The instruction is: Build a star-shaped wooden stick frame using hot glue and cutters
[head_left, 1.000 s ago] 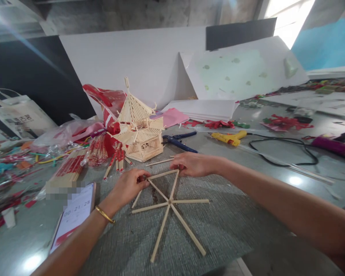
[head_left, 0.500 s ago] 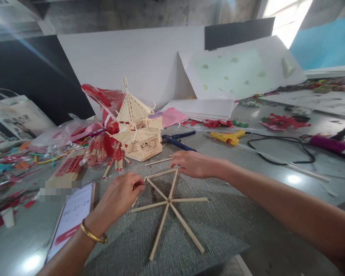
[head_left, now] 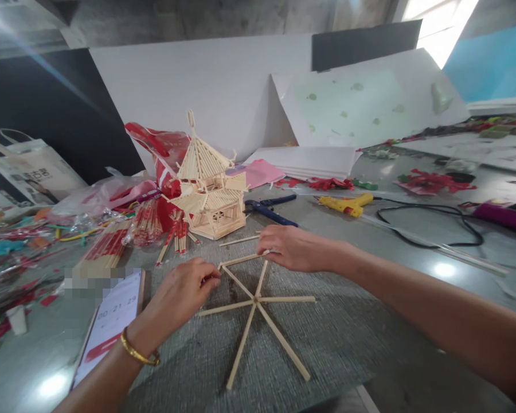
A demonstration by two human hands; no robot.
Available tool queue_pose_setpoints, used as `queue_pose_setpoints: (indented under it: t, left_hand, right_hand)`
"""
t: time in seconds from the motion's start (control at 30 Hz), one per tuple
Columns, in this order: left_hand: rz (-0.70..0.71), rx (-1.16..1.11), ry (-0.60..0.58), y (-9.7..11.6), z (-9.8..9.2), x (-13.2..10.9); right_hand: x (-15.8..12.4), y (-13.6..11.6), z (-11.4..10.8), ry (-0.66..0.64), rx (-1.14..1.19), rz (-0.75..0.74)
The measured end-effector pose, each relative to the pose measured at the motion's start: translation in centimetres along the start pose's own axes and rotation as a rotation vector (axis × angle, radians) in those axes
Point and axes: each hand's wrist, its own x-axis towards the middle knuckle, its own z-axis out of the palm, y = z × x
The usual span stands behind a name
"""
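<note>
A star of pale wooden sticks (head_left: 284, 341) lies on a grey textured mat (head_left: 335, 338), its spokes meeting in the middle. Across the tips of the two far spokes runs a short wooden stick (head_left: 241, 260). My right hand (head_left: 290, 246) has its fingers closed on that stick's right end, by a spoke tip. At its left end, my left hand (head_left: 189, 287) has curled, pinched fingers; what they hold, if anything, is hidden. Behind stands a small pavilion (head_left: 215, 206) built of sticks. A loose stick (head_left: 238, 241) lies between pavilion and star.
Blue-handled pliers (head_left: 270, 212) and a yellow glue gun (head_left: 346, 203) with a black cord lie behind my right hand. A phone (head_left: 112, 327) showing a timer is beside my left forearm. Bundled sticks (head_left: 103, 249) and plastic bags (head_left: 94, 189) crowd the left.
The view has shifted slightly. My right fingers have come down and left onto the end of the cross stick. The left hand stays nearly in place.
</note>
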Motion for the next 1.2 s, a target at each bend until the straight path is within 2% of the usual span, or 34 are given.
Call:
queue_pose_setpoints:
  t: [0.07, 0.27, 0.5, 0.7, 1.03, 1.1, 1.2]
  left_hand:
    - [0.03, -0.017, -0.032, 0.4, -0.2, -0.2]
    - [0.096, -0.081, -0.144, 1.9, -0.2, -1.0]
    - [0.174, -0.025, -0.148, 2.0, 0.6, -1.3]
    - [0.184, -0.028, -0.145, 2.4, 1.0, -1.4]
    - [0.177, -0.004, -0.141, 2.7, 0.9, -1.4]
    - [0.166, 0.007, -0.138, 2.8, 1.1, -1.3]
    - [0.152, 0.017, -0.121, 2.9, 1.5, -1.3]
  right_hand:
    - [-0.2, -0.7, -0.4, -0.045, 0.057, -0.019]
    - [-0.8, -2.3, -1.5, -0.319, 0.183, -0.042]
    - [-1.0, -2.7, -1.5, -0.461, 0.087, 0.014]
    - [-1.0, -2.7, -1.2, -0.448, 0.03, 0.01]
    - [-1.2, -2.7, -1.5, -0.445, 0.064, 0.027]
    - [-1.2, -2.6, -1.8, -0.402, 0.066, 0.044]
    - [-1.1, -2.2, -2.2, -0.259, 0.033, 0.089]
